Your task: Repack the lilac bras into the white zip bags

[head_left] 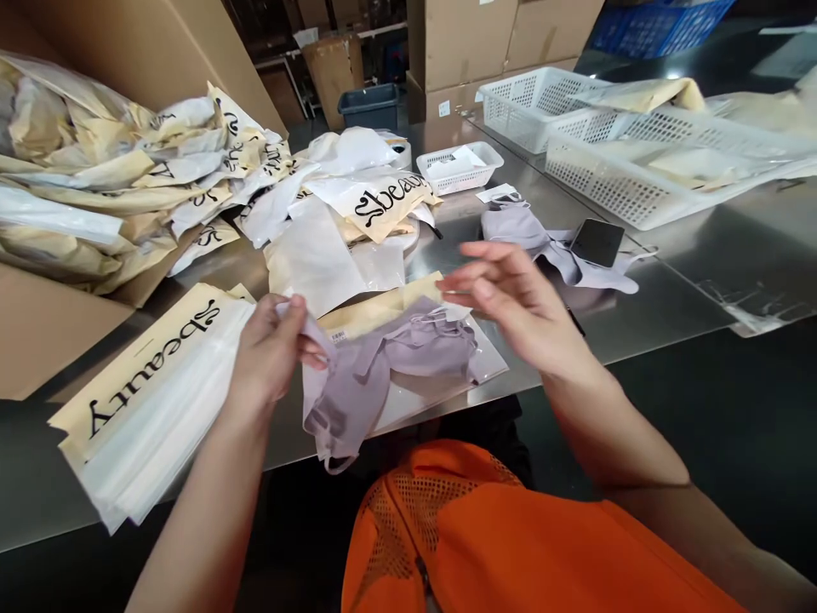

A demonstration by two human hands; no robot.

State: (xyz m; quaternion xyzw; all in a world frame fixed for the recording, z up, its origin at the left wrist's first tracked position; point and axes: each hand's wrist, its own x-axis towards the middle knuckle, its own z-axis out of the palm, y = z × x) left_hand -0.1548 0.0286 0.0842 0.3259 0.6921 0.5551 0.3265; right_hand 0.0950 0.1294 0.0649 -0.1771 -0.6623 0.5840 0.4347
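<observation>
A lilac bra (357, 375) lies in front of me on a clear and cream plastic bag, near the metal table's front edge. One end of it is pinched between the thumb and fingers of my left hand (271, 349). My right hand (511, 298) hovers above the bra's right cup, its fingers apart and holding nothing I can see. A small label with a barcode (338, 336) shows beside the bra's upper edge. To the right, a second lilac bra (529, 234) rests on the table with a dark phone (598, 242) on top of it.
Left of my forearm is a stack of printed bags (159, 366). A large cardboard box (51, 332) overflows with packed bags at far left. More bags (383, 200) are heaped ahead. White baskets (613, 162) stand at back right, a smaller white basket (465, 177) nearer the middle.
</observation>
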